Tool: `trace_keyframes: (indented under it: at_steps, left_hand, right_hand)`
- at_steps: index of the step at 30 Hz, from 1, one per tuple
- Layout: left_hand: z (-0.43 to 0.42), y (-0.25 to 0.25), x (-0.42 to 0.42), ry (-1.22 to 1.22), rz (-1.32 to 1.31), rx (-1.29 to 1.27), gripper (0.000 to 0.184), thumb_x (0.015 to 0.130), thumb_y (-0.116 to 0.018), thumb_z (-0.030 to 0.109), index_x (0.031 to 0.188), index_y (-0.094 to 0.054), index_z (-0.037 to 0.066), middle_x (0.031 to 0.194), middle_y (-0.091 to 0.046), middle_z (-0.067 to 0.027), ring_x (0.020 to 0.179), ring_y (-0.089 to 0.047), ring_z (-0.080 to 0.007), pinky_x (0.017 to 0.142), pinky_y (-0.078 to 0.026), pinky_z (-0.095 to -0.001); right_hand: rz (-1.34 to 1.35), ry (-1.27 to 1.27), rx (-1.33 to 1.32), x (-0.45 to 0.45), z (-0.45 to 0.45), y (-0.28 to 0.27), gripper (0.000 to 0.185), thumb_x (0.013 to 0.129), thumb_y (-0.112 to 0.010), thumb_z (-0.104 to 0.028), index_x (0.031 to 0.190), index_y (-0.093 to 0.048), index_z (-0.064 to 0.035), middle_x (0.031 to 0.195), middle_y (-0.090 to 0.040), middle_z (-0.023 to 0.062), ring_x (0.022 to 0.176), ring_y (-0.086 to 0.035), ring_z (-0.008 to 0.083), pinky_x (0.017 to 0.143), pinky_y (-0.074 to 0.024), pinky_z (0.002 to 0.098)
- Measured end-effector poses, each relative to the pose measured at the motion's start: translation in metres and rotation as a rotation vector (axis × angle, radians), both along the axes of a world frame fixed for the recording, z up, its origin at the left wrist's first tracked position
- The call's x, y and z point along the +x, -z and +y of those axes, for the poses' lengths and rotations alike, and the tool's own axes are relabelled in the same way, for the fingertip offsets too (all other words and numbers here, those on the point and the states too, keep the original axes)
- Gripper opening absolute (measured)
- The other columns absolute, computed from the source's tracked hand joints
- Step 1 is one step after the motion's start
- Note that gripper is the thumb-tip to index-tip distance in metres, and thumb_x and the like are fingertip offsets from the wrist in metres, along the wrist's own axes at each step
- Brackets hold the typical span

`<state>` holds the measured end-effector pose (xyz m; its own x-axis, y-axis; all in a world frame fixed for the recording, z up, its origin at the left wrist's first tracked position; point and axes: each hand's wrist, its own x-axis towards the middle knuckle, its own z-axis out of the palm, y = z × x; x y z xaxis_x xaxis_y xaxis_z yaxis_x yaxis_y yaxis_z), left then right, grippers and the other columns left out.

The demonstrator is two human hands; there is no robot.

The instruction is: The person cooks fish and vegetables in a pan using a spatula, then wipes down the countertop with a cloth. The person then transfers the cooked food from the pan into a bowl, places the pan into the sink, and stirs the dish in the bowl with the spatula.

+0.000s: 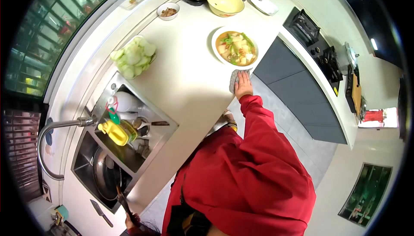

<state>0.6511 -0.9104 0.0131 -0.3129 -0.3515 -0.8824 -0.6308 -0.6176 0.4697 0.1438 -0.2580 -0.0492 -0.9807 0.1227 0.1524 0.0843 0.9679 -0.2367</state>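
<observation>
My right hand (pixel 243 84), in a red sleeve, presses flat on a grey cloth (pixel 235 80) at the counter edge, fingers stretched out. Just beyond the cloth stands a white bowl (pixel 215 52) of soup with pale chunks and green vegetables. At the lower left my left hand (pixel 130 221) is closed at the end of the handle of a dark wok (pixel 100 175); my fingers there are small and partly hidden. The wok rests tilted in the nearer sink basin (pixel 82 154).
A knife (pixel 101 213) lies beside the sink. The other basin holds a yellow bottle (pixel 114 133) and utensils. Sliced pale-green vegetables (pixel 134 57) are piled by the window. Farther back are a yellow basin (pixel 225 4) and a small bowl (pixel 168 11). A gas stove (pixel 317 48) stands right.
</observation>
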Motion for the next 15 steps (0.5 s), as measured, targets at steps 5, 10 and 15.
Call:
trace_keyframes:
  at_steps: [5,10,15]
  left_hand:
    - [0.054,-0.014,0.015,-0.372,-0.430,-0.580,0.031,0.078,-0.048,0.028,0.095,-0.045,0.002,0.079,-0.054,-0.0127,0.064,-0.052,-0.0217,0.052,-0.043,-0.0288]
    - [0.145,0.034,-0.017,-0.639,-0.180,-0.882,0.029,0.078,-0.049,0.023,0.098,-0.045,0.002,0.084,-0.054,-0.0125,0.070,-0.054,-0.0234,0.055,-0.045,-0.0304]
    - [0.316,0.012,-0.251,-0.292,0.250,-0.534,0.035,0.073,-0.054,0.012,0.105,-0.042,0.002,0.089,-0.054,-0.0119,0.077,-0.054,-0.0218,0.064,-0.045,-0.0299]
  right_hand:
    - [0.216,-0.143,-0.070,-0.075,0.108,0.017,0.046,0.067,-0.044,-0.001,0.113,-0.036,-0.0039,0.115,-0.036,0.0176,0.108,-0.032,0.0343,0.092,-0.0275,0.0366]
    - [0.100,-0.121,-0.117,-0.152,0.176,0.001,0.018,0.073,-0.041,-0.005,0.088,-0.050,-0.0034,0.090,-0.051,0.0144,0.088,-0.044,0.0320,0.076,-0.0359,0.0384]
    - [0.116,-0.152,-0.563,-0.130,0.172,0.006,0.021,0.074,-0.050,-0.022,0.082,-0.048,-0.0033,0.075,-0.052,0.0152,0.069,-0.049,0.0320,0.061,-0.0389,0.0362]
